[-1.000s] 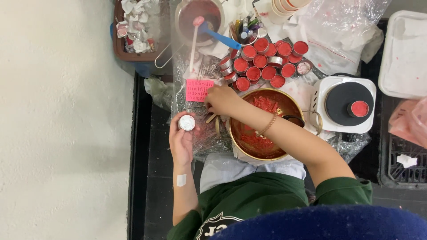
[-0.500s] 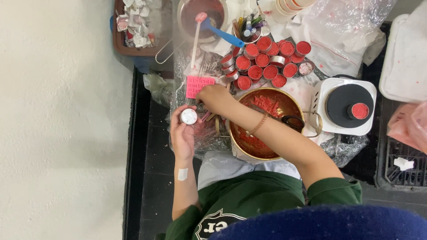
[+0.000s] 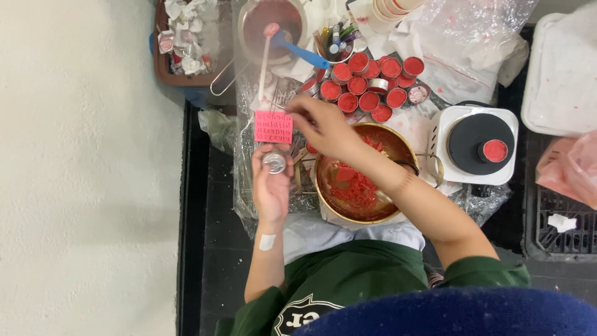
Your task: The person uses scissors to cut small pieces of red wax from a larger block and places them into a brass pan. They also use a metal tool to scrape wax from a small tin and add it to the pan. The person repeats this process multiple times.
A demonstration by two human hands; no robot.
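Note:
My left hand (image 3: 272, 186) holds a small round silver tin (image 3: 274, 163) upright, just below a pink rectangular mould (image 3: 273, 127). My right hand (image 3: 318, 126) reaches across the brass bowl (image 3: 323, 205) of red paste, its blurred fingertips beside the mould and near the cluster of red-filled tins (image 3: 367, 84). Whether the fingers pinch anything is unclear. A white plaster is stuck on my left forearm.
A white hot plate (image 3: 448, 127) with a black top carries one red tin (image 3: 495, 150) at the right. Behind stand a strainer pot (image 3: 273, 22), a blue spatula (image 3: 305, 53), a cup of pens, plastic bags and a brown tray of crumpled papers (image 3: 163, 62). A white tray (image 3: 559, 74) and a black crate (image 3: 559, 236) sit far right.
My right hand has lifted away from the tin in my left hand and moved toward the mould and the red tins. My left hand stays holding the tin.

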